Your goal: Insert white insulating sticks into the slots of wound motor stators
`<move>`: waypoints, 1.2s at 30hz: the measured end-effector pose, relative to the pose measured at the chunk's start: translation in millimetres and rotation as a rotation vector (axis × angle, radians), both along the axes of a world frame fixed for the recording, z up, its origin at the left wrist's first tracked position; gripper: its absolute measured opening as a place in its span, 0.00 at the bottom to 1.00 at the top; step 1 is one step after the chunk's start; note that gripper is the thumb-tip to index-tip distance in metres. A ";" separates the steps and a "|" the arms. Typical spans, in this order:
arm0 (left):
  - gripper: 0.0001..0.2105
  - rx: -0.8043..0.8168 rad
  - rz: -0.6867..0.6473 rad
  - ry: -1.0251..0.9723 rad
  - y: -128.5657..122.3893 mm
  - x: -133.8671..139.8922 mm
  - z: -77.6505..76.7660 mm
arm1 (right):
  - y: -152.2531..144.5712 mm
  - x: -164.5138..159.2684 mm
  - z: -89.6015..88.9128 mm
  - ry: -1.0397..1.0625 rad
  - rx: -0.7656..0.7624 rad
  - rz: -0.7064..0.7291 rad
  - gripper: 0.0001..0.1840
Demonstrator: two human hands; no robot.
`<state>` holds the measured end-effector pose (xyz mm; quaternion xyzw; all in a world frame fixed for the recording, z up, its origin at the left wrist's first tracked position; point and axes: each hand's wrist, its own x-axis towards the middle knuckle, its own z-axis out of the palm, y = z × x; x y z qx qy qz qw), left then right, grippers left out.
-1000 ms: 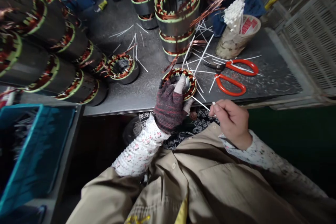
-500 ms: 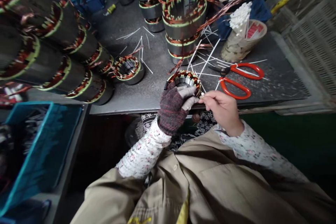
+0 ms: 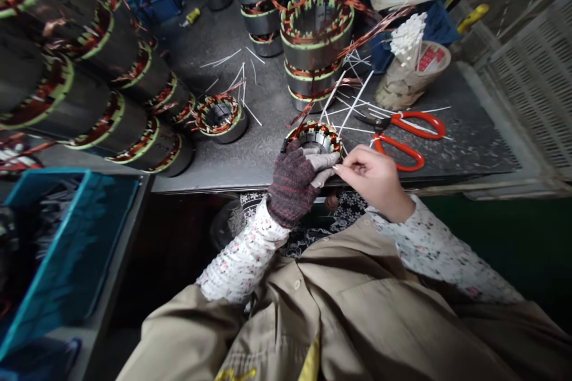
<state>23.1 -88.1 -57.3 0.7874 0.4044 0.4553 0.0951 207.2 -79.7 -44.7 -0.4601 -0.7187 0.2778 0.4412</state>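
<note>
A: Stator (image 3: pixel 315 136), a small one, is sitting at the near edge of the dark bench (image 3: pixel 469 137), right in front of the person. What are the hands doing?

B: The left hand (image 3: pixel 292 181), in a dark knitted glove with pale tips, is gripping the stator's near rim, its fingers closed around it. The bare right hand (image 3: pixel 373 175) is coming in from the right, its fingers pressed together in a pinch beside the rim; what it is pinching is too small to tell.

A: How far along does the work seem?

B: Copper windings are already filling the slots, with green slot liners showing. Loose copper leads are sticking out, so finishing work looks unfinished.

A: And the materials around it?

B: Thin white strips (image 3: pixel 353 104), stiff and straight, are lying scattered across the bench. Red-handled scissors (image 3: pixel 404 137) are lying just right of the stator. A taped pot of white strips (image 3: pixel 411 71) is standing behind. Larger wound stators (image 3: pixel 315 41), grey steel cylinders with copper crowns, are stacked behind and at the left.
</note>
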 end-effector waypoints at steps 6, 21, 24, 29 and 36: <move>0.11 0.071 0.089 0.185 -5.1 3.8 8.3 | -11.9 8.3 30.1 -0.053 -0.050 0.221 0.19; 0.07 0.050 0.043 0.290 -5.8 -3.1 15.4 | -30.0 28.6 33.3 0.664 -0.539 0.236 0.20; 0.08 0.004 0.007 0.292 -6.3 1.7 15.1 | -11.0 10.8 40.5 0.837 -0.446 0.167 0.19; 0.09 -0.073 -0.064 0.283 -2.0 -3.8 13.6 | 16.7 -27.1 33.2 0.718 -0.316 0.108 0.17; 0.21 -0.084 -0.043 0.307 -0.8 -8.6 19.8 | 43.9 83.7 4.3 -0.510 0.069 -0.138 0.07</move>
